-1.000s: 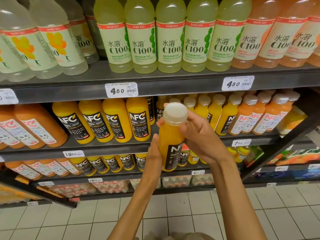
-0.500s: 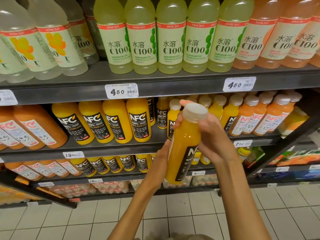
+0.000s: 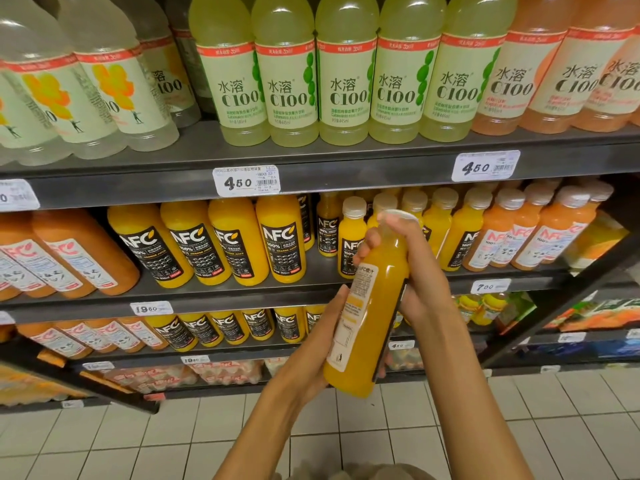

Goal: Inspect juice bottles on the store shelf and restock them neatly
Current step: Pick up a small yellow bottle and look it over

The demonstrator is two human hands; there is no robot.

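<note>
**Orange juice bottle turned in both hands before a drinks shelf**

Held in front of the middle shelf (image 3: 311,292), apart from the rows: one small orange juice bottle (image 3: 367,320), tilted with its cap up and to the right, back label of fine print facing the camera. Probably turned this way so the printed details can be read before restocking.

Left hand (image 3: 318,344) cupped against the lower body of the bottle from the left, grip wrapped around it. Right hand (image 3: 415,271) closed around the neck from the right, fingers curled just under the white cap (image 3: 401,213), steadying the tilt.

Behind, on the middle shelf, rows of matching small bottles (image 3: 353,237) to the right and large NFC bottles (image 3: 239,237) to the left. Above, pale green C100 bottles (image 3: 346,74).

Label text too small to read. Front of the held bottle turned away. Left fingertips hidden behind the bottle. Possible gap in the row hidden behind the hands. Upper bottles cut off at the top edge.
</note>
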